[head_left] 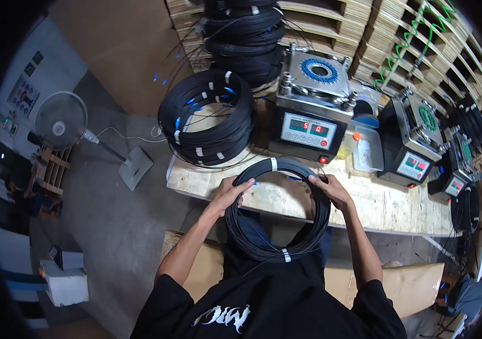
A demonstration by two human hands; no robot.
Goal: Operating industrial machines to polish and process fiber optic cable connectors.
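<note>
A coil of black cable (323, 217) is held upright between my two hands, over my lap and in front of the bench's near edge. White tape bands bind it at top and bottom. My left hand (228, 196) is closed round its left side, thumb on top, with a small blue connector tip (255, 183) beside the thumb. On the opposite side my right hand (334, 192) grips the coil, fingers wrapped behind it and partly hidden. Another blue connector (294, 178) shows inside the ring near the top.
On the wooden bench (207, 182) stand a stack of black cable coils (187, 144), a metal-topped machine (309, 133) with a lit display, a clear tray (368, 150) and more such machines (410, 161) at right. A floor fan (60, 121) stands left; cardboard (399, 288) lies below the bench.
</note>
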